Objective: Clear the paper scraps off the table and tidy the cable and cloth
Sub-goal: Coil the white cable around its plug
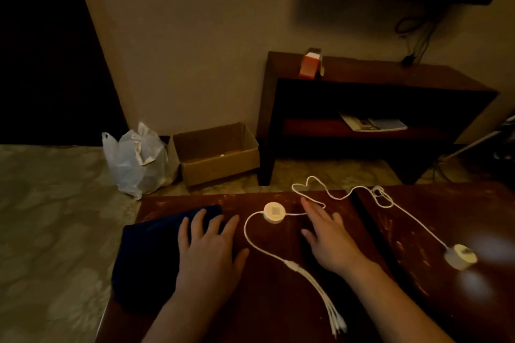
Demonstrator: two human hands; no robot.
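Note:
A dark blue cloth [147,256] lies flat on the left part of the brown table [278,301]. My left hand [207,253] rests on the cloth's right edge with its fingers spread. A white cable [256,245] snakes across the table from a round white hub [274,211] to a multi-plug end [331,312] near me. Its far run loops off to a round plug [461,256] at the right. My right hand [327,237] lies flat, fingers straight, just right of the hub, over the cable. I see no paper scraps on the table.
On the floor beyond the table stand an open cardboard box [217,153] and a white plastic bag [136,159]. A dark wooden shelf unit [376,86] holds a small orange box [310,64] on top and a magazine [372,122] below.

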